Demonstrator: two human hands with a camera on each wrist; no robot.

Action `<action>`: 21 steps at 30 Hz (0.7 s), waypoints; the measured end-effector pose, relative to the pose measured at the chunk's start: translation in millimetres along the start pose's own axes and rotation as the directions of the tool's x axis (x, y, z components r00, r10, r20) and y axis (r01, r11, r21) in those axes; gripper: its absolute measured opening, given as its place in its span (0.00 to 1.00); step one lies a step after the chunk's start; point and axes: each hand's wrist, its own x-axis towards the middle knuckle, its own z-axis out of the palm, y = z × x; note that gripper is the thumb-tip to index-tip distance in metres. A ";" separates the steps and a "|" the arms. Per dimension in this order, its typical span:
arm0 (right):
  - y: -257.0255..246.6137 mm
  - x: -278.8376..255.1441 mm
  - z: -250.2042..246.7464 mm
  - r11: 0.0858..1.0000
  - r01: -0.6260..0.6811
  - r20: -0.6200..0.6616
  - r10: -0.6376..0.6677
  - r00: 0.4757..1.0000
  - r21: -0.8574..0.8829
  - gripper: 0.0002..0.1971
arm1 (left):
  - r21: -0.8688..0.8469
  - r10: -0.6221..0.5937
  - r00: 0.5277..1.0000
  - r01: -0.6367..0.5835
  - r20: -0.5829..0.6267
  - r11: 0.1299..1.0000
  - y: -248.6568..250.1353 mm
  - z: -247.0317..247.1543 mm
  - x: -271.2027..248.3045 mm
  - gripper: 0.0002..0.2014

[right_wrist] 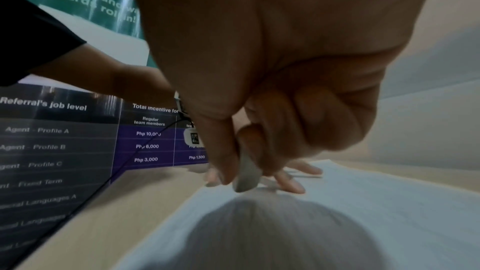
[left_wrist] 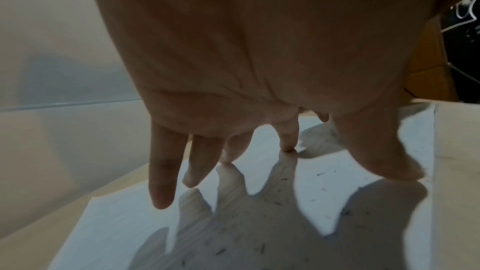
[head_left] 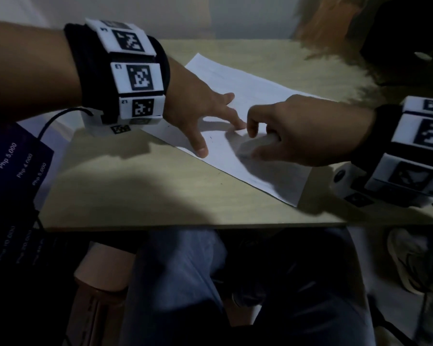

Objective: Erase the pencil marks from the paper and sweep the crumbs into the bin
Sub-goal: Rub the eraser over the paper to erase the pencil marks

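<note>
A white sheet of paper [head_left: 250, 91] lies slantwise on the light wooden table [head_left: 135, 191]. My left hand [head_left: 210, 121] is spread flat, its fingertips [left_wrist: 191, 182] pressing the sheet down. My right hand [head_left: 285, 136] is curled just to the right of it, over the paper. In the right wrist view its thumb and fingers pinch a small grey eraser [right_wrist: 246, 174] with its tip at the sheet. Dark eraser crumbs [left_wrist: 283, 198] lie scattered on the paper under my left palm. No bin shows in any view.
A dark printed poster [head_left: 13, 166] stands at the table's left edge, and a black cable [head_left: 53, 121] runs from my left wrist. My legs in jeans [head_left: 185, 283] are under the near edge. A dark object [head_left: 405, 41] sits at the far right.
</note>
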 end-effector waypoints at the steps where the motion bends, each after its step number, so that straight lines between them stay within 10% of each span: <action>1: -0.2 0.4 -0.4 1.000 -0.006 0.007 0.006 1.000 0.012 0.16 | 0.013 0.044 0.999 -0.044 0.032 0.999 0.9 -4.2 3.0 0.49; 21: -2.6 8.5 -6.0 0.995 0.008 0.029 -0.011 1.000 0.104 0.19 | 0.010 0.058 0.994 -0.059 0.095 0.998 -2.0 0.2 8.7 0.44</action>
